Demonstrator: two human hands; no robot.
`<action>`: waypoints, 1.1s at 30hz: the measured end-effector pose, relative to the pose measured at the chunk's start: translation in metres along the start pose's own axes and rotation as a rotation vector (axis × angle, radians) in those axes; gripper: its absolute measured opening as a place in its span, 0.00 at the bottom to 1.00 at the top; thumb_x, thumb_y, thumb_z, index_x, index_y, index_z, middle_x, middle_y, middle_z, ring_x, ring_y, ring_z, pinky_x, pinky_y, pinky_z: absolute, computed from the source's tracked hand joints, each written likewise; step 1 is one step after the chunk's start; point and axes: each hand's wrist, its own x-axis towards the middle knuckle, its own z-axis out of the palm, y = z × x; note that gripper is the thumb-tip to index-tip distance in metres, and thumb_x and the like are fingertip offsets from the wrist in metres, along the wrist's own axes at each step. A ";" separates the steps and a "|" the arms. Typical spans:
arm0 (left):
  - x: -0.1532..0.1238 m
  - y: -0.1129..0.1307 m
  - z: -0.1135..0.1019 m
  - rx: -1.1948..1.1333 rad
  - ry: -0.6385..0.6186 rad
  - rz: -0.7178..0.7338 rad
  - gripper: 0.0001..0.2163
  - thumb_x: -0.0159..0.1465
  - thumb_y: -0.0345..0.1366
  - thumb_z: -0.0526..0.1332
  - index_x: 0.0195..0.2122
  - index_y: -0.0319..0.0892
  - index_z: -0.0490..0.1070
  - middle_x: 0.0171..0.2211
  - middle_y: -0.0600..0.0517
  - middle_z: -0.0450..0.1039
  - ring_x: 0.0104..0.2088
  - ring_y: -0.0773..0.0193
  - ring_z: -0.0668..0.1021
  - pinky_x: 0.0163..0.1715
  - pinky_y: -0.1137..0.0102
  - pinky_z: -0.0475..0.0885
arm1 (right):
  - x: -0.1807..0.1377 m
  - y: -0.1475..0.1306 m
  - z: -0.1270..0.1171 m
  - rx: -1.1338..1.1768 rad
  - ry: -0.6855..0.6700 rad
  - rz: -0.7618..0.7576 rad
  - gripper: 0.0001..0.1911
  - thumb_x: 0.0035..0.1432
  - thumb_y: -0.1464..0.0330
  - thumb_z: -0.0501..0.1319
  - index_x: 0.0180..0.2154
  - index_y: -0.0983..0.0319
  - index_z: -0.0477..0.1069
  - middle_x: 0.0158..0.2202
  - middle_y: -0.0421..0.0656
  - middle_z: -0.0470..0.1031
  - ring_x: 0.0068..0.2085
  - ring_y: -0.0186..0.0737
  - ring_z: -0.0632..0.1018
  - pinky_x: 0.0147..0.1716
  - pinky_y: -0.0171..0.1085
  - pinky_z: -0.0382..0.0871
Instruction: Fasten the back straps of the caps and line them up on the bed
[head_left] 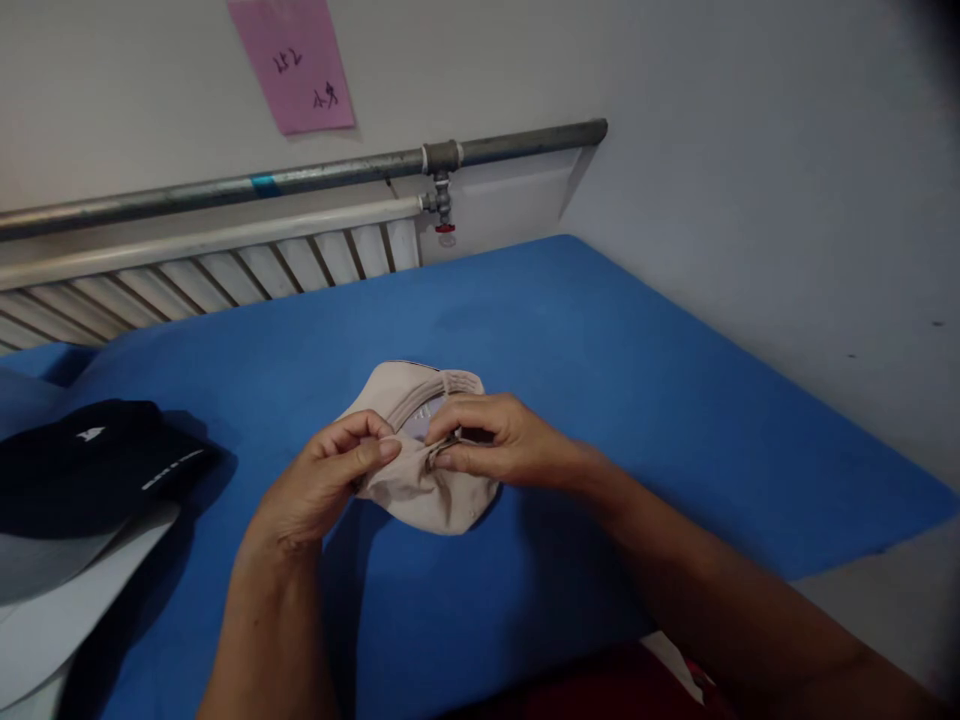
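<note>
Caps lie at the far left: a black cap [82,465] with small white marks rests on top of pale grey and white ones [45,600], stacked at the left edge of the blue table [637,400], well apart from the hands, as if set aside there. Behind them a white radiator [202,275] runs along the wall under a grey pipe [300,180], and a pink note [296,60] with handwriting hangs above; its writing is too small to read surely. Toward the middle, the left hand [322,485] pinches the near left edge of a beige cap [420,490], thumb and forefinger pressed together on the fabric, which probably keeps the cloth taut and the cap from sliding. The beige cap sits on the blue table near its centre, turned so its inside and sweatband face up; that lets the inner seam and a small pale label be reached. Just right of it, the right hand [495,440] comes over the cap's opening, fingertips closed on a fold of the rim close to the left thumb, so both hands grip the same stretch of edge from opposite sides. Further right the table is bare blue up to the white wall [787,200], and a red patch [600,690] shows below the table's near edge, too cut off to identify.
</note>
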 end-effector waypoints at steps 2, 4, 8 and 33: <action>0.001 0.000 0.000 -0.013 -0.025 0.001 0.11 0.53 0.39 0.70 0.28 0.40 0.69 0.20 0.58 0.69 0.19 0.74 0.68 0.20 0.78 0.63 | 0.000 -0.001 0.000 0.023 -0.002 -0.007 0.04 0.55 0.72 0.65 0.35 0.62 0.74 0.34 0.40 0.75 0.38 0.34 0.75 0.42 0.36 0.68; 0.001 0.001 0.000 -0.026 -0.030 -0.004 0.10 0.53 0.37 0.71 0.30 0.40 0.70 0.21 0.58 0.70 0.20 0.74 0.70 0.21 0.78 0.65 | 0.000 -0.004 -0.001 0.037 0.014 0.014 0.04 0.54 0.73 0.65 0.35 0.62 0.74 0.33 0.39 0.75 0.38 0.35 0.76 0.42 0.36 0.68; 0.002 0.003 -0.001 -0.066 -0.017 -0.013 0.11 0.52 0.35 0.71 0.32 0.41 0.71 0.22 0.57 0.73 0.21 0.72 0.73 0.23 0.77 0.68 | 0.000 -0.010 0.000 -0.001 0.052 0.018 0.04 0.55 0.74 0.65 0.35 0.62 0.75 0.32 0.39 0.76 0.37 0.34 0.75 0.42 0.36 0.68; -0.013 0.007 -0.006 0.749 0.005 0.337 0.12 0.64 0.44 0.59 0.44 0.45 0.76 0.38 0.51 0.78 0.37 0.63 0.77 0.36 0.71 0.71 | -0.008 -0.012 -0.005 0.348 0.056 0.355 0.09 0.56 0.64 0.64 0.37 0.62 0.71 0.20 0.32 0.63 0.20 0.27 0.64 0.20 0.28 0.59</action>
